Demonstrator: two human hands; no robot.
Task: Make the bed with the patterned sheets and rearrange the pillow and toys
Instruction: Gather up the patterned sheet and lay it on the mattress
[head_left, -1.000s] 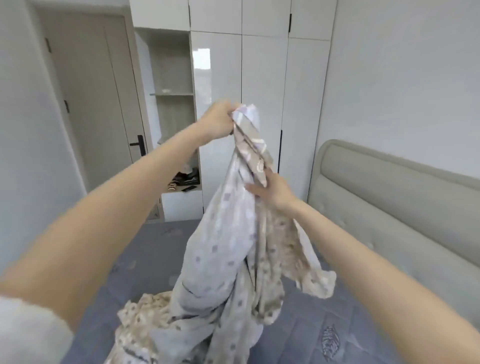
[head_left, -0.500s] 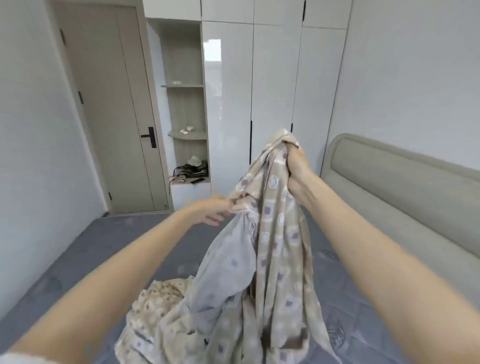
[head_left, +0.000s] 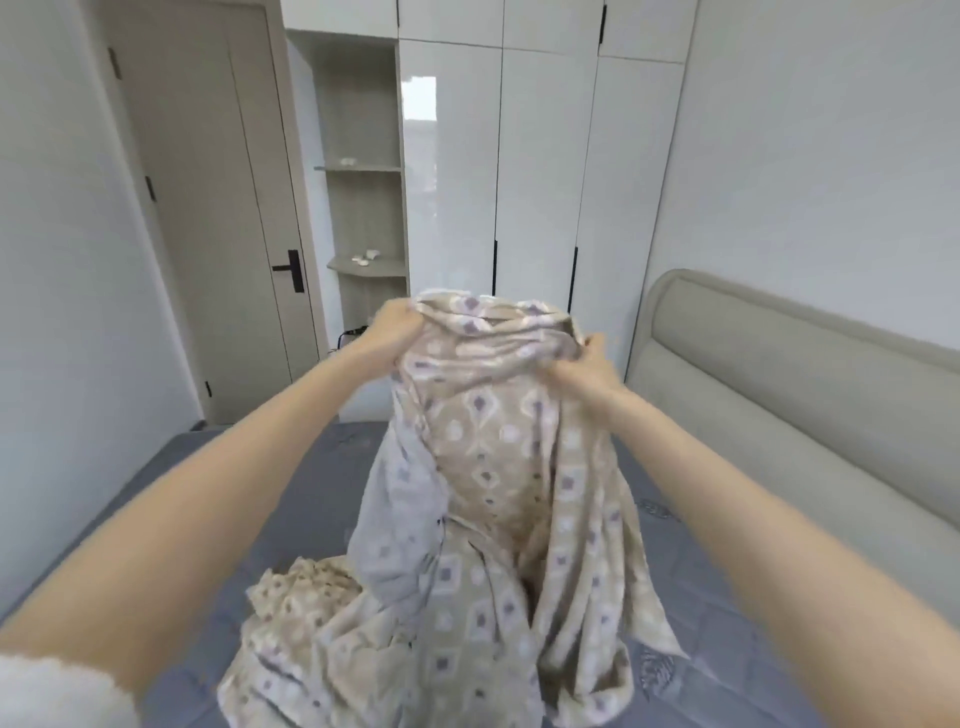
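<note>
A beige patterned sheet (head_left: 498, 467) with purple and white diamond shapes hangs bunched in front of me above the bare grey-blue mattress (head_left: 291, 499). My left hand (head_left: 397, 332) grips the sheet's top edge on the left. My right hand (head_left: 587, 364) grips the same edge on the right, a short span of cloth stretched between them. The lower part of the sheet lies crumpled on the mattress near me. No pillow or toys are in view.
A padded beige headboard (head_left: 779, 384) runs along the right wall. White wardrobe doors (head_left: 540, 171) and open shelves (head_left: 363, 171) with small items stand ahead. A closed door (head_left: 218, 218) with a black handle is at the left.
My left hand came down from head height and took hold of the top edge again. My right hand rose from mid-sheet to the same edge. Both hands now hold it level, apart.
</note>
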